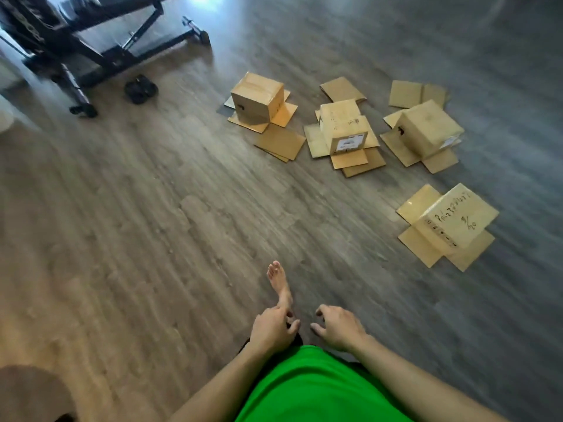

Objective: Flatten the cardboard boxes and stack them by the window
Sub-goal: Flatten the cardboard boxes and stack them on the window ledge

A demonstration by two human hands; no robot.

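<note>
Fingers loosely curled on both hands, left hand [271, 328] & right hand [338, 325], holding nothing. Wood floor [152, 223] wide; exercise bench [91, 41] far left. Four cardboard boxes [345, 129] far right, upright w/ flaps splayed, none flattened. Risk: bare foot [280, 284] could slip on loose flaps.

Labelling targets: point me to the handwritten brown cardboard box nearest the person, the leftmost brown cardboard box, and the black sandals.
Handwritten brown cardboard box [457, 219]: head view, on its inscribed top face.
Leftmost brown cardboard box [257, 86]: head view, on its top face.
Black sandals [140, 88]: head view, on the pair's middle.
</note>
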